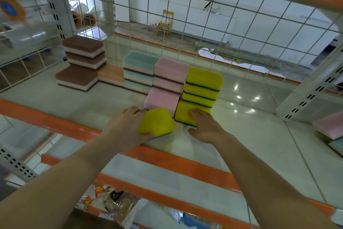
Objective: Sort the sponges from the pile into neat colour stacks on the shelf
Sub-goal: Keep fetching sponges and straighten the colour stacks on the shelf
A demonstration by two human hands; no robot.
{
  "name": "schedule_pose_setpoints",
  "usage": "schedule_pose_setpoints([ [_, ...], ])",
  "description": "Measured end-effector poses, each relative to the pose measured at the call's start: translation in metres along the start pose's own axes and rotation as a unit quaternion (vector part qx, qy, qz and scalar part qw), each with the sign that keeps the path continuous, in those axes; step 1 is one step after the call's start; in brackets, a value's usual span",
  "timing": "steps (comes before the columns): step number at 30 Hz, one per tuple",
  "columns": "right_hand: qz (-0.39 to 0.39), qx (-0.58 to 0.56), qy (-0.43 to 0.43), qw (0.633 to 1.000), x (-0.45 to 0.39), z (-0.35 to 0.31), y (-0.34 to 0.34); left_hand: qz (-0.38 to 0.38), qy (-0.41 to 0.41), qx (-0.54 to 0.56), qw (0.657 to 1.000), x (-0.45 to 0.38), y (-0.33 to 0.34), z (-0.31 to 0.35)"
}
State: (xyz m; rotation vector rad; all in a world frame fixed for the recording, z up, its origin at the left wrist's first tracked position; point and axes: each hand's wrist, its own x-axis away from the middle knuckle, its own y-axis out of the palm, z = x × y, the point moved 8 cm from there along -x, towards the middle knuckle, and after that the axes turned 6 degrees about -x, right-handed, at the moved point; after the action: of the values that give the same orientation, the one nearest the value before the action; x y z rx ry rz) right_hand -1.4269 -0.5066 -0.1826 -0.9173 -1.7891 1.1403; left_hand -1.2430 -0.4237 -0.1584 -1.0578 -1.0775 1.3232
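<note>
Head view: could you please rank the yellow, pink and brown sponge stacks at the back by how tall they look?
1. Yellow stack and pink stack: look about alike, so unranked.
2. Brown stack: looks shortest, though it stands farther away, so that is unsure.

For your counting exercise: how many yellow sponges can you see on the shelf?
5. Three sit in the back stack, one lies in front under the right hand, and one is gripped by the left hand. Others could hide behind.
</note>
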Motion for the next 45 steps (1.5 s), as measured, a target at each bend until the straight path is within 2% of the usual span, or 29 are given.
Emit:
schedule_pose_setpoints([
  [22,0.010,-0.001,-0.009,1.000,0.001,-0.002,-0.005,-0.008,0.004,0.015,1.000,0.003,-0.002,0.003],
  [30,-0.016,-0.052,-0.060,0.997,0.020,-0.010,-0.012,-0.022,0.039,0.019,0.999,0.001,-0.002,0.017],
  [36,-0.041,-0.053,-0.078,0.995,0.038,-0.011,-0.010,-0.032,0.099,0.053,0.993,0.000,-0.005,0.046],
  [45,-0.043,-0.051,-0.073,0.995,0.061,-0.001,-0.014,-0.051,0.148,0.010,0.988,-0.004,0.004,0.075],
])
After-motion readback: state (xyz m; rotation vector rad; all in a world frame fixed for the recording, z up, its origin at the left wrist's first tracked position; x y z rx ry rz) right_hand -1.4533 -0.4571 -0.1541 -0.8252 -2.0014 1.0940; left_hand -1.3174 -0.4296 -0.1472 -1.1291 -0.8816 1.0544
